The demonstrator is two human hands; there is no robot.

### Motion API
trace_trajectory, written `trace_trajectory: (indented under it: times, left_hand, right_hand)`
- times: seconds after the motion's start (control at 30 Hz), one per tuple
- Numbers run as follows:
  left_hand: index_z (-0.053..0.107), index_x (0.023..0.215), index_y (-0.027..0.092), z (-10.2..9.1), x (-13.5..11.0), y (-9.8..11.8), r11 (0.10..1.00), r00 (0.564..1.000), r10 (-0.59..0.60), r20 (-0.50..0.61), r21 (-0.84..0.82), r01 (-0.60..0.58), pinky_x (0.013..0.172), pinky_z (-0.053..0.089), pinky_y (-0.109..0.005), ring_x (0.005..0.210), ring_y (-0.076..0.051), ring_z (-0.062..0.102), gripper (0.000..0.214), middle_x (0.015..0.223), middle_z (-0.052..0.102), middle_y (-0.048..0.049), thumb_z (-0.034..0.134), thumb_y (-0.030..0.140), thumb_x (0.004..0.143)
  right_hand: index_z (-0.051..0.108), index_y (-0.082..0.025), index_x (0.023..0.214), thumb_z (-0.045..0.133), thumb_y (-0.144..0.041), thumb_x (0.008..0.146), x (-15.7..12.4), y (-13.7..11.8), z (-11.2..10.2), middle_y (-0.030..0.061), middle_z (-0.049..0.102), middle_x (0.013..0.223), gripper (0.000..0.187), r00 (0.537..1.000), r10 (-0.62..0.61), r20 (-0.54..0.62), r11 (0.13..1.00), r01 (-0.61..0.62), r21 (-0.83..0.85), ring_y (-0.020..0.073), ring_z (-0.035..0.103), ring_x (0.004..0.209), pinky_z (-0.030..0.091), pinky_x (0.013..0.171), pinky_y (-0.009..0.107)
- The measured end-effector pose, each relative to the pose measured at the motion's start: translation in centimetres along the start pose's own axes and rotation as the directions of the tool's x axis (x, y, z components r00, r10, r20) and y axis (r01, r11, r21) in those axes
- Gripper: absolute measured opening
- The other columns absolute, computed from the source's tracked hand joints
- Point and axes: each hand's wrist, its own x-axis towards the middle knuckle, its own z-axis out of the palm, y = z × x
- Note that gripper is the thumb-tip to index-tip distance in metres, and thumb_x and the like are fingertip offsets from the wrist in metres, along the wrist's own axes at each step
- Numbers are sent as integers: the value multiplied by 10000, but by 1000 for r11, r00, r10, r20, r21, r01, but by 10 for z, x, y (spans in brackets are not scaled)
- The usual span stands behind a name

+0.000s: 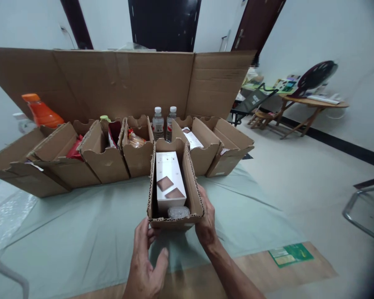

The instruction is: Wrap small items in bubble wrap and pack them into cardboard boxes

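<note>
A narrow open cardboard box (193, 182) sits in front of me on a pale green sheet (81, 232). Inside it lies a white carton (170, 178) with brown squares printed on it, and a clear round lid (178, 212) at the near end. My right hand (206, 220) grips the box's near right corner, fingers wrapped on its side. My left hand (146, 261) is just below the box's near end, fingers apart, fingertips touching or almost touching its lower front edge.
A row of similar open cardboard boxes (102, 160) stands behind, holding packets and a white carton. Two water bottles (163, 122) and an orange bottle (41, 111) stand by a tall cardboard sheet (121, 81). A wooden table (311, 104) and metal chair frame (361, 207) are to the right.
</note>
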Motion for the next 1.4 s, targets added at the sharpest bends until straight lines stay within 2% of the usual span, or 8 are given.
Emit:
trace_trajectory:
  times: [0.17,0.4,0.57,0.63,0.77,0.83,1.1,1.4]
  left_hand:
    - [356,1497,311,-3,2,1,1000,1000,4,25,7,-4,1003,529,-422,1128,-230,607,561,1320,494,-100,508,270,958]
    - [368,1498,299,-8,24,1,999,998,-2,60,-46,5,1022,528,-430,1144,-231,601,602,1338,475,-101,559,262,928]
    - [299,1535,279,-1,45,5,984,996,-34,80,-171,48,1031,528,-432,1157,-232,596,707,1421,446,-132,607,280,899]
    - [256,1551,280,8,52,7,971,999,-16,42,-239,26,1066,506,-443,1163,-224,588,756,1488,404,-139,620,272,888]
    - [231,1553,266,29,71,4,946,998,-4,55,-325,22,1136,446,-461,1250,-238,557,808,1572,331,-146,645,250,859]
    - [232,1548,249,34,82,0,941,998,-18,59,-336,37,1151,428,-466,1269,-245,551,825,1583,319,-154,658,251,842]
    - [235,1553,274,33,105,-5,960,999,9,54,-279,6,1155,416,-486,1270,-252,562,852,1631,278,-152,679,270,826]
    - [224,1558,188,52,148,5,981,1000,-9,6,-194,10,1162,409,-460,1330,-280,533,903,1627,269,-189,662,297,776]
  right_hand:
    - [607,-317,1399,375,-539,1032,-9,1,-2,56,617,1428,487,999,-54,-6,998,54,-25,309,543,1345,415,1143,534]
    - [585,-279,1432,348,-563,1039,-3,11,-3,84,588,1475,540,996,-79,35,996,80,-26,316,516,1386,403,1166,527]
    - [473,-279,1519,333,-569,1044,-2,10,-2,84,427,1611,574,990,-102,96,994,96,60,307,402,1481,380,1190,516]
    - [477,-285,1508,419,-507,1039,0,8,-5,84,392,1631,523,995,-95,44,995,95,2,297,397,1484,407,1170,502]
    - [629,-254,1322,574,-350,986,10,9,-16,115,499,1545,354,988,-78,-130,979,52,-196,282,504,1392,475,1087,483]
    - [668,-238,1240,597,-323,963,13,10,-20,130,539,1502,298,985,-79,-152,971,42,-235,284,542,1352,497,1055,481]
    - [701,-239,1145,592,-269,951,5,3,-15,122,545,1480,224,996,-80,-42,955,64,-288,274,532,1370,446,1130,490]
    - [696,-226,1119,572,-254,950,2,5,-13,142,548,1472,211,998,-61,32,936,69,-345,284,571,1315,479,1078,507]
